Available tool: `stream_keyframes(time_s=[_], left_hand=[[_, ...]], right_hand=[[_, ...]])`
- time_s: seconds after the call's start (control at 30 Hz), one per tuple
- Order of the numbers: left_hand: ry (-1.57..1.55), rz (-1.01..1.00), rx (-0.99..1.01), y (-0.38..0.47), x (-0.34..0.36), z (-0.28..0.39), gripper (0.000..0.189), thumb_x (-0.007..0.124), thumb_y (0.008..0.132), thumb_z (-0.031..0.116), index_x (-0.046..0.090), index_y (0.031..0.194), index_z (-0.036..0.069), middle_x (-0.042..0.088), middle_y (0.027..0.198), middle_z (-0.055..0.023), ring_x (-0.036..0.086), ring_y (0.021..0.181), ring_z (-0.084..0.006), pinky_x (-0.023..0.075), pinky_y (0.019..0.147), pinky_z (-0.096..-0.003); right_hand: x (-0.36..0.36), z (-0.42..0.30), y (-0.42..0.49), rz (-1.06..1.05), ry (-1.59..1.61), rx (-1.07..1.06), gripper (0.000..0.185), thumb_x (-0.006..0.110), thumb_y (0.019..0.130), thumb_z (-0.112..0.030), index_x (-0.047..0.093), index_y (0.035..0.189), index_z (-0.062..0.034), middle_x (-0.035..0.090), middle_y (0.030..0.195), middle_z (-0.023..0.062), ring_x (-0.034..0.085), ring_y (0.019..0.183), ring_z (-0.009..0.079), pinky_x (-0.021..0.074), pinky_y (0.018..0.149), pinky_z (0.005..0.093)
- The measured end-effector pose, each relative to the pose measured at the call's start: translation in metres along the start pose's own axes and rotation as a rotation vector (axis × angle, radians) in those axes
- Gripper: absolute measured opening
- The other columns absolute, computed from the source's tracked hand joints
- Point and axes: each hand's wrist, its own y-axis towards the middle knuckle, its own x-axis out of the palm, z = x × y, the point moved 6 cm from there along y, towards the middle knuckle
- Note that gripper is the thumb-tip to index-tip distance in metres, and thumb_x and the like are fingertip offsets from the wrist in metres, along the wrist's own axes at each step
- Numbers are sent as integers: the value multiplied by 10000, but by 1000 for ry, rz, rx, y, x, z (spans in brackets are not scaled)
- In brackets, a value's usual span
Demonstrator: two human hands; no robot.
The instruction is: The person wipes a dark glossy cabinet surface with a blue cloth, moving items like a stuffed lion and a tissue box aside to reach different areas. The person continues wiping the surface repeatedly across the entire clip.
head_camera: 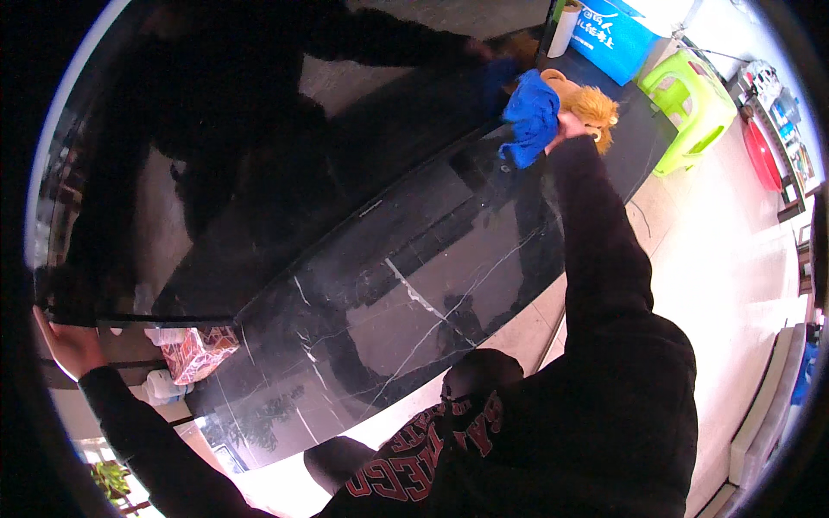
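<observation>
Beside a lion plush toy (589, 107), my right hand (568, 129) touches a blue cloth (532, 116) at the far right end of a glossy black marble-patterned cabinet top (414, 324). The cloth lies bunched to the left of that hand; whether the fingers grip the cloth or the toy is unclear. My left hand (74, 346) is at the far left, raised at the lower edge of a large black television screen (259, 162), its fingers partly hidden behind or against the edge. The screen reflects a dark figure and an arm.
Behind the toy stand a blue bag (612, 39) with writing and a pale roll (565, 29). A green plastic stool (693, 110) is at the right end of the cabinet. A patterned box or bag (199, 355) sits at the left end, by a white container (167, 386).
</observation>
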Motion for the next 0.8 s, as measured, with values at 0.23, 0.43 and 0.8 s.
stream_keyframes(time_s=[0.23,0.43,0.8], left_hand=[[69,-5,76,-18,14,3,626,424,996,491,327,1505,139,316,1561,-107,262,1455,-310,158,1189,-508],[11,-30,7,-25,22,4,626,418,997,489,315,1512,148,298,1568,-116,260,1456,-311,131,1192,-514],[-112,-40,35,-25,20,2,608,476,990,456,362,1491,131,320,1556,-128,279,1447,-324,152,1187,-508]], right_hand=[[117,21,-153,-200,471,395,251,596,939,-209,623,1107,-25,669,1038,91,635,931,198,504,867,334],[96,-125,-117,84,-854,-488,293,609,940,-276,604,1156,-78,672,955,79,641,858,174,499,785,326],[60,-187,-4,529,39,-510,402,590,964,-332,557,1254,-55,625,1151,158,640,949,298,548,714,428]])
